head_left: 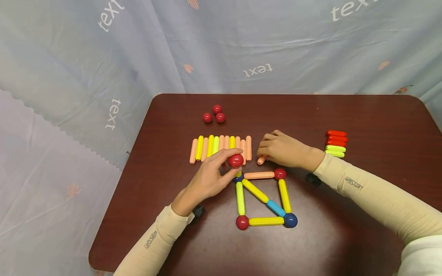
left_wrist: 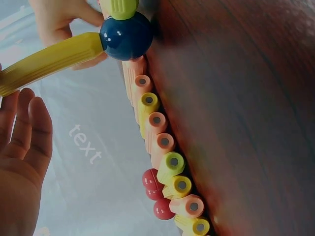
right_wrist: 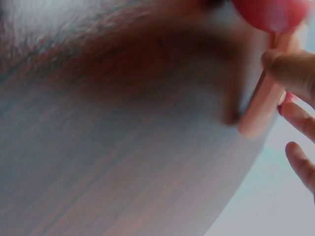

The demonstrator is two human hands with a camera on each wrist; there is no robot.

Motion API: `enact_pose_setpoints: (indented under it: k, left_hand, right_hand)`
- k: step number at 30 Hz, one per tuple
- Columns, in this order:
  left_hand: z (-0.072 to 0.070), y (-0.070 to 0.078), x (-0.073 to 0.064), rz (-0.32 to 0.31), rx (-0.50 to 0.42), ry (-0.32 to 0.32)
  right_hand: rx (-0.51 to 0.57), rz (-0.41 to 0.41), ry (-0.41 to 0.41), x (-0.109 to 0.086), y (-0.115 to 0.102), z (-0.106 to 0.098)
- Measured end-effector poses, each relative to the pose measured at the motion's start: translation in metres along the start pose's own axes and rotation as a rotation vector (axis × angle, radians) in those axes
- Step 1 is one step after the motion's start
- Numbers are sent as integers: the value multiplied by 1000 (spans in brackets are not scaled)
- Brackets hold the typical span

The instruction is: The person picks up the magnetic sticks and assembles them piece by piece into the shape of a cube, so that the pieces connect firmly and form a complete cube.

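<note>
My left hand (head_left: 207, 178) pinches a red ball (head_left: 236, 161) between thumb and fingers, above a blue ball (left_wrist: 127, 37) at the frame's back left corner. From that blue ball a yellow stick (left_wrist: 54, 61) rises to the left hand. The flat frame of sticks and balls lies on the table, with a yellow stick (head_left: 255, 191) and a blue stick (head_left: 276, 208) making its diagonal. Beyond the frame's back side, my right hand (head_left: 281, 148) holds a peach stick (head_left: 261, 160); in the right wrist view the thumb presses on this peach stick (right_wrist: 263, 103).
Behind the left hand lies a row of peach, yellow and green sticks (head_left: 205, 148). Three red balls (head_left: 216, 109) sit farther back. Red and lime sticks (head_left: 335, 143) are stacked side by side at the right of the brown table (head_left: 165, 126). A curtain (head_left: 241, 46) hangs behind.
</note>
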State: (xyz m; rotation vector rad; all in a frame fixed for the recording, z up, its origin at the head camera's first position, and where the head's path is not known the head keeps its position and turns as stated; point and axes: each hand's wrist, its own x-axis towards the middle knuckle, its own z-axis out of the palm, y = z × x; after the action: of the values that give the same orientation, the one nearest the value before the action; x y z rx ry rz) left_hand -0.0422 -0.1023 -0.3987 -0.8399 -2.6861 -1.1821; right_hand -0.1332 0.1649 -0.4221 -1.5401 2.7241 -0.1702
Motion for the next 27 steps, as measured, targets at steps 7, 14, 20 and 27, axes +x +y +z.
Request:
enact_pose_setpoints:
  k: [7,14,20,27]
  left_hand:
    - [1,0,3,8,-9,1]
    - [1,-2,5,7,-21,-9]
    - [1,-3,5,-3,-25,-4]
    - [3,1,5,7,-19,-14]
  right_hand:
    - [405,293,129,-37,-3,-29]
    - [528,347,184,-75,-13,-35]
    - [554,368,192,-82,-18,-26]
    - [565,368,197,-84,-21,-21]
